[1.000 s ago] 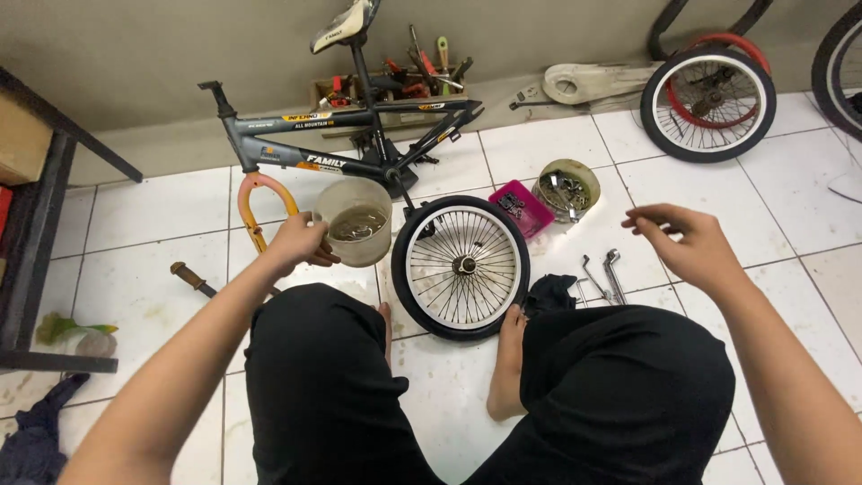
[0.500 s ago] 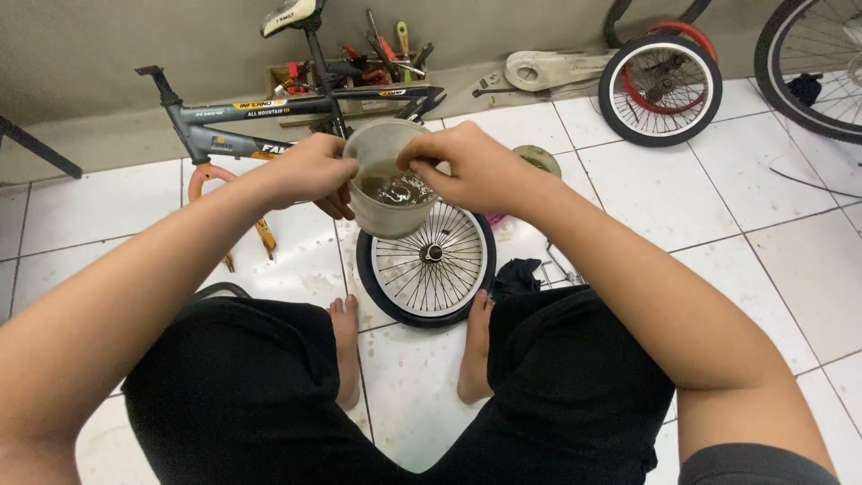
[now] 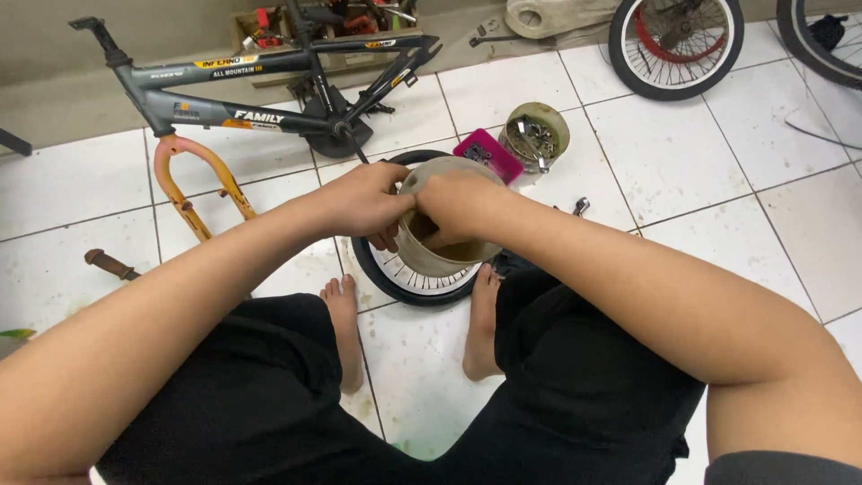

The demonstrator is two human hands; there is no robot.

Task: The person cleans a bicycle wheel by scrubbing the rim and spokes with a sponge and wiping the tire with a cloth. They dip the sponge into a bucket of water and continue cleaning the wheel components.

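Note:
My left hand (image 3: 364, 199) grips the side of a round beige plastic tub (image 3: 442, 251), holding it up over a small spoked bicycle wheel (image 3: 404, 280) that lies flat on the tiles between my bare feet. My right hand (image 3: 460, 207) reaches down into the tub, its fingers hidden inside. What the fingers touch there cannot be seen.
A dark bicycle frame (image 3: 260, 76) with an orange fork (image 3: 193, 184) lies at the back. A second tub of metal parts (image 3: 534, 135) and a pink box (image 3: 488, 153) sit beyond the wheel. Another wheel (image 3: 675, 45) stands at the back right. A rusty tool (image 3: 109, 263) lies left.
A second ago my right hand was out to the right holding a small part; it came to the tub and now reaches inside. The left hand keeps hold of the tub.

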